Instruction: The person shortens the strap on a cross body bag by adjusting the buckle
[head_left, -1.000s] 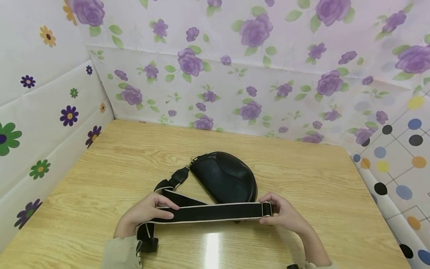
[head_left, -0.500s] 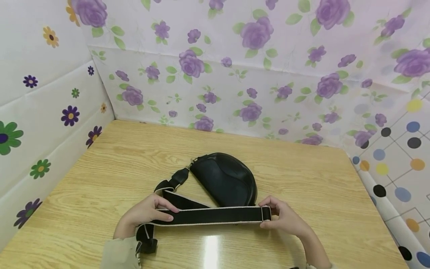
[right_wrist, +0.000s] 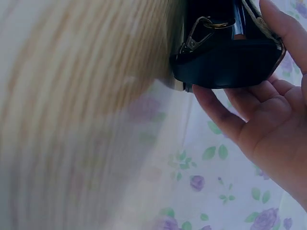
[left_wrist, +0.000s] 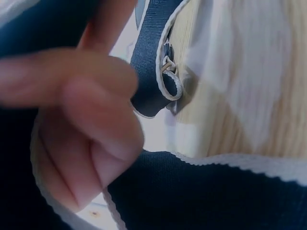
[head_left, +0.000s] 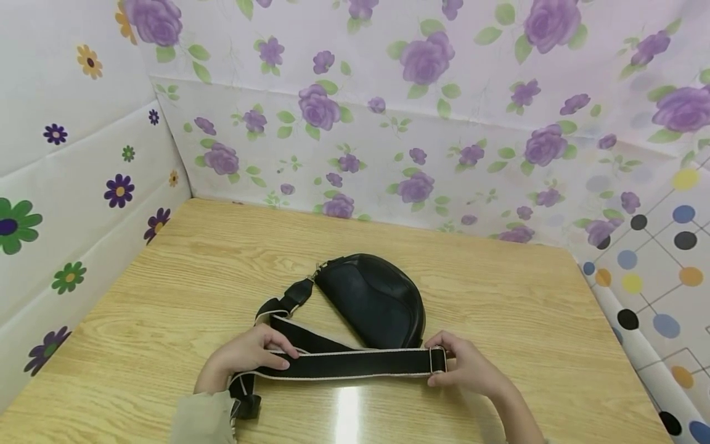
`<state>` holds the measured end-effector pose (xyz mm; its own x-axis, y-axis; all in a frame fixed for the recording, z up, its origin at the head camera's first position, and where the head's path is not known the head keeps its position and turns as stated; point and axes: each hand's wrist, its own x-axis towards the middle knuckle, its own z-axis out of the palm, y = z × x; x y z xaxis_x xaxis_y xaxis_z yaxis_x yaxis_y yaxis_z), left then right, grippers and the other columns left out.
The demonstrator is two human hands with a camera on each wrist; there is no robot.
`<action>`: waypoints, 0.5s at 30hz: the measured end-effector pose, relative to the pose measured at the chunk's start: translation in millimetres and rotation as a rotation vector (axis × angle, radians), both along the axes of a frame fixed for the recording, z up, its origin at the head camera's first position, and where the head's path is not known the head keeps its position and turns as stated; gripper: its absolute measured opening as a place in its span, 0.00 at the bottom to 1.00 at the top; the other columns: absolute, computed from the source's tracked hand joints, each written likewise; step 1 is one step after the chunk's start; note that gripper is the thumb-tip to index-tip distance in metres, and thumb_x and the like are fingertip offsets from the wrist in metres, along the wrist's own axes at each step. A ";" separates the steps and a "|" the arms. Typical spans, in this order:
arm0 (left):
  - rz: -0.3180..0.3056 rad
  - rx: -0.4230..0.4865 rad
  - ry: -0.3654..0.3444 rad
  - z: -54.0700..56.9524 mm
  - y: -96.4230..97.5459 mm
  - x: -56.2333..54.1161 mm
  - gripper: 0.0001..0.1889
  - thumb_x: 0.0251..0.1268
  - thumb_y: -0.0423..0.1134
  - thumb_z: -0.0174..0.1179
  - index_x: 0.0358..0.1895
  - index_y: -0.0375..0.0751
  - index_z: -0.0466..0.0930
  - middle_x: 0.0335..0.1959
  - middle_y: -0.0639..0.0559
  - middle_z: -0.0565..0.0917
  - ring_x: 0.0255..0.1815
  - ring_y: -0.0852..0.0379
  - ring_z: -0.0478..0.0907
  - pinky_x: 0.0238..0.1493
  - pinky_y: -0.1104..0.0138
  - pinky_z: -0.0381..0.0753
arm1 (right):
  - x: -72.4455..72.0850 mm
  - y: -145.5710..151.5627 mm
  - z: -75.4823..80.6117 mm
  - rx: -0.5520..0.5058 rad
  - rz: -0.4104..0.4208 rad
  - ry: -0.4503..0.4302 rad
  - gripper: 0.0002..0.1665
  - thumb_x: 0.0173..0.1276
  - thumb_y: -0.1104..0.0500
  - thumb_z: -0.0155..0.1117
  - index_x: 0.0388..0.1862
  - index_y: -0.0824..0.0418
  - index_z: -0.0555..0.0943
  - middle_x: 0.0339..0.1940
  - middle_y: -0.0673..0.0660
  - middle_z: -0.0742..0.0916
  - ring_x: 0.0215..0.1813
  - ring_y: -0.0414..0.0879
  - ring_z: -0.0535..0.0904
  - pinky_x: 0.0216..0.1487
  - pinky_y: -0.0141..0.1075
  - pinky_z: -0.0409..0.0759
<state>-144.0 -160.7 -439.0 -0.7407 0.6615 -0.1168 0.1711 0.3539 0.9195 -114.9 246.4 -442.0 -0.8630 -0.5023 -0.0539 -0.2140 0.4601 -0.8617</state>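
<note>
A black half-moon shoulder bag [head_left: 368, 302] lies on the wooden table in the head view. Its wide black strap [head_left: 355, 365], edged in white, stretches between both hands in front of the bag. My left hand [head_left: 252, 357] pinches the strap at the left, thumb and forefinger on the band; curled fingers [left_wrist: 96, 139] show close up in the left wrist view. At the other end, my right hand [head_left: 471, 367] holds the strap by its metal slider buckle [head_left: 437, 360]. In the right wrist view, a metal clasp [right_wrist: 194, 38] sits above a black leather surface [right_wrist: 230, 64] beside that hand.
A leather strap tab [head_left: 297, 291] joins the bag's left corner by a metal clip. More strap with a dark end piece [head_left: 248, 407] hangs under my left wrist. Flower-printed sheets [head_left: 355, 123] stand behind and left of the table [head_left: 527, 296], a dotted one [head_left: 660, 290] at right.
The strap span and my right hand have come slightly nearer the table's front edge, showing more of the bag's lower corner. My left hand keeps its pinch; the bag stays in place.
</note>
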 end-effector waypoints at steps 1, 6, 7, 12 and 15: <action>-0.015 -0.001 0.007 0.3 0.0 0.1 0.09 0.52 0.33 0.61 0.36 0.33 0.82 0.38 0.47 0.82 0.47 0.50 0.74 0.49 0.54 0.69 | 0.8 -0.5 1.1 0.020 -0.001 0.005 0.28 0.44 0.57 0.74 0.43 0.61 0.73 0.37 0.52 0.81 0.37 0.44 0.75 0.40 0.35 0.71; -0.071 -0.009 0.030 0.8 -0.6 1.3 0.08 0.53 0.31 0.60 0.36 0.32 0.82 0.38 0.47 0.82 0.45 0.56 0.75 0.47 0.67 0.70 | 3.7 -1.9 5.3 0.117 0.047 0.088 0.29 0.43 0.55 0.75 0.45 0.57 0.75 0.43 0.49 0.81 0.44 0.43 0.73 0.46 0.43 0.70; -0.078 -0.010 0.028 0.9 -0.6 1.5 0.08 0.53 0.30 0.60 0.36 0.32 0.82 0.37 0.47 0.82 0.45 0.57 0.75 0.47 0.68 0.70 | 4.1 -2.1 5.9 0.127 0.059 0.094 0.28 0.43 0.55 0.74 0.46 0.56 0.76 0.45 0.49 0.81 0.46 0.44 0.73 0.47 0.44 0.70; -0.092 -0.022 0.010 2.2 1.2 3.1 0.07 0.52 0.30 0.60 0.35 0.32 0.81 0.37 0.47 0.82 0.46 0.52 0.75 0.49 0.64 0.69 | 6.0 -2.1 5.4 0.138 0.102 0.082 0.28 0.46 0.54 0.73 0.48 0.55 0.75 0.48 0.49 0.79 0.51 0.44 0.71 0.49 0.46 0.69; -0.096 -0.052 0.016 1.9 3.2 4.0 0.06 0.51 0.30 0.61 0.34 0.34 0.82 0.36 0.50 0.82 0.46 0.53 0.74 0.50 0.61 0.69 | 8.3 -3.1 3.0 0.140 0.139 0.092 0.29 0.46 0.55 0.73 0.49 0.56 0.74 0.47 0.48 0.79 0.50 0.43 0.71 0.49 0.41 0.69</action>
<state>-140.0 -157.6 -437.1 -0.6763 0.7230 -0.1412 0.2210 0.3820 0.8973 -106.6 243.3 -439.0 -0.7907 -0.6096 -0.0559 -0.3579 0.5345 -0.7656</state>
